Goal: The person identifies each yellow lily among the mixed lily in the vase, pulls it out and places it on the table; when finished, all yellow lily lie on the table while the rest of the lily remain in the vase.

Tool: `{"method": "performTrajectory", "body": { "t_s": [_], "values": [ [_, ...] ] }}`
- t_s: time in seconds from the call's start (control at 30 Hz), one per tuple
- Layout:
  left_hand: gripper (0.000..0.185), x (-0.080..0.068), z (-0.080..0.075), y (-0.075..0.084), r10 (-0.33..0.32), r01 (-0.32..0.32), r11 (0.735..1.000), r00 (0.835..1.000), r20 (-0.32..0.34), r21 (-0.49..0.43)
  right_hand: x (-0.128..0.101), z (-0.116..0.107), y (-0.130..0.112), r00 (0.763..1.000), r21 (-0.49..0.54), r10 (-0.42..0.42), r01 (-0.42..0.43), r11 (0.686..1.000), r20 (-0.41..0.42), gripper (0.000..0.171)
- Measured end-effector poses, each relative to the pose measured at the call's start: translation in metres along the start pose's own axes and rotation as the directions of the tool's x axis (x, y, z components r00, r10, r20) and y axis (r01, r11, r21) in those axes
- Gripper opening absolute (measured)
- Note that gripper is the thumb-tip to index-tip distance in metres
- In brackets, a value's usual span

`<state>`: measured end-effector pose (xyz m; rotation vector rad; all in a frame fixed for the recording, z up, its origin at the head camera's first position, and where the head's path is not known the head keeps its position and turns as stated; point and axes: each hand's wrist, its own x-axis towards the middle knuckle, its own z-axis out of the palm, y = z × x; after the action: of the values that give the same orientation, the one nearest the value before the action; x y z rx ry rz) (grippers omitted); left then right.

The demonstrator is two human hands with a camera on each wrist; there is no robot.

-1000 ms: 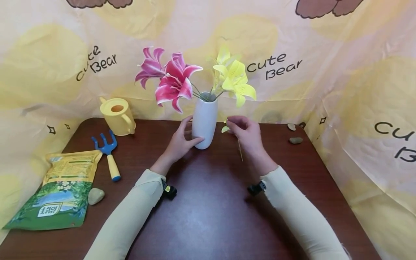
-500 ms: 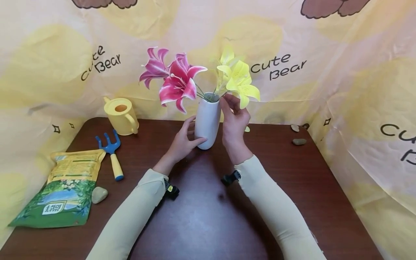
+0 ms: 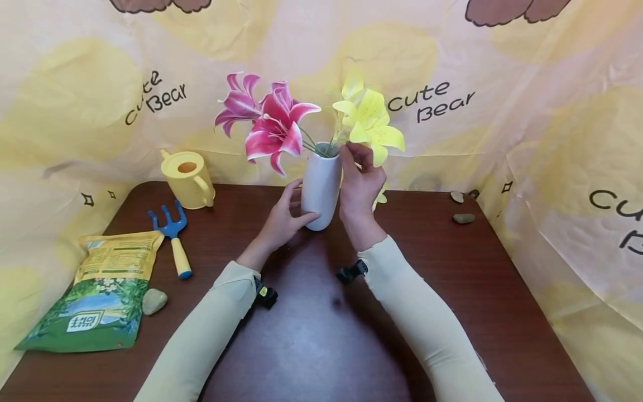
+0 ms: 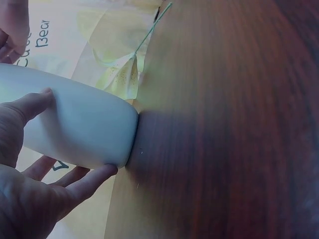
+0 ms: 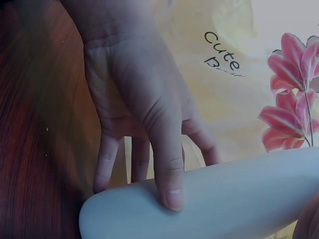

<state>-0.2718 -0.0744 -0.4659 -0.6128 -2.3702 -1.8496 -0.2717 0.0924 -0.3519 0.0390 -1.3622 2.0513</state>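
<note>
1. We see the white vase point(image 3: 323, 187) toward the back of the table point(image 3: 301, 335), mouth up, its long axis close to upright with a slight lean to the right. Both wrist views show it turned sideways.
2. The left hand point(image 3: 281, 220) grips its lower part, thumb across the front and fingers round the left side.
3. Beside the rim, the right hand point(image 3: 360, 192) pinches the stem of the front yellow lily point(image 3: 370, 120) between thumb and forefinger, the other fingers curled. This bloom leans right, out of the mouth.
4. Also in the vase we count two pink lilies point(image 3: 273, 125), leaning left, and at least one more yellow bloom point(image 3: 353, 85) behind the front one — overlapping petals blur the number.
5. A separate yellow lily point(image 4: 122, 77) is mostly hidden behind the right hand in the head view; we cannot tell whether it touches the table.
6. Around them we count one watering can point(image 3: 186, 187), one hand fork point(image 3: 173, 231) with tines pointing away, one bag point(image 3: 100, 296) and three stones point(image 3: 154, 301).
7. In the right wrist view, the right hand is cut off — only a sliver shows at the lower corner.
</note>
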Motion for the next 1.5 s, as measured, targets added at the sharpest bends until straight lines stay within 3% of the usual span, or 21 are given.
{"method": "performTrajectory", "body": {
  "t_s": [0.2,0.43,0.63,0.8,0.97,1.07,1.2,1.3,1.4,1.5],
  "values": [
    [0.091,0.001,0.000,0.002,-0.001,0.001,1.000,1.000,0.001,0.004,0.003,0.001,-0.016,0.999,0.035,-0.032,0.032,0.999,-0.008,0.020],
    [0.092,0.001,0.001,0.001,-0.003,0.003,1.000,1.000,-0.003,0.013,0.009,-0.001,-0.041,0.991,-0.014,-0.137,0.137,0.990,-0.008,0.013],
    [0.093,0.001,0.001,-0.001,-0.001,0.001,1.000,1.000,-0.004,0.018,0.026,-0.001,-0.074,0.984,0.097,-0.161,0.168,0.981,-0.075,0.013],
    [0.093,0.001,0.001,-0.001,0.001,-0.001,1.000,1.000,0.000,0.019,0.050,-0.009,-0.120,0.991,0.228,-0.052,0.080,0.970,-0.127,0.012],
    [0.093,0.001,0.001,0.000,-0.006,0.006,1.000,1.000,-0.001,0.018,0.079,-0.025,-0.154,0.989,0.401,0.079,-0.022,0.916,-0.126,0.013],
    [0.093,0.000,0.001,0.000,-0.014,0.014,1.000,1.000,-0.002,0.015,0.097,-0.040,-0.161,0.981,0.437,0.160,-0.098,0.894,-0.107,0.013],
    [0.092,0.000,0.000,0.002,-0.016,0.016,1.000,1.000,-0.005,0.010,0.115,-0.067,-0.154,0.964,0.386,0.261,-0.220,0.896,-0.056,0.013],
    [0.093,0.000,0.000,0.002,-0.015,0.015,1.000,1.000,-0.008,0.002,0.124,-0.089,-0.137,0.934,0.290,0.359,-0.343,0.893,0.000,0.016],
    [0.093,0.000,0.000,0.003,-0.014,0.014,1.000,1.000,-0.005,-0.006,0.131,-0.115,-0.115,0.882,0.107,0.466,-0.471,0.876,0.066,0.017],
    [0.093,0.000,0.001,0.002,-0.016,0.016,1.000,1.000,0.000,-0.005,0.135,-0.142,-0.091,0.840,-0.147,0.530,-0.514,0.845,0.116,0.011]
  ]
}}
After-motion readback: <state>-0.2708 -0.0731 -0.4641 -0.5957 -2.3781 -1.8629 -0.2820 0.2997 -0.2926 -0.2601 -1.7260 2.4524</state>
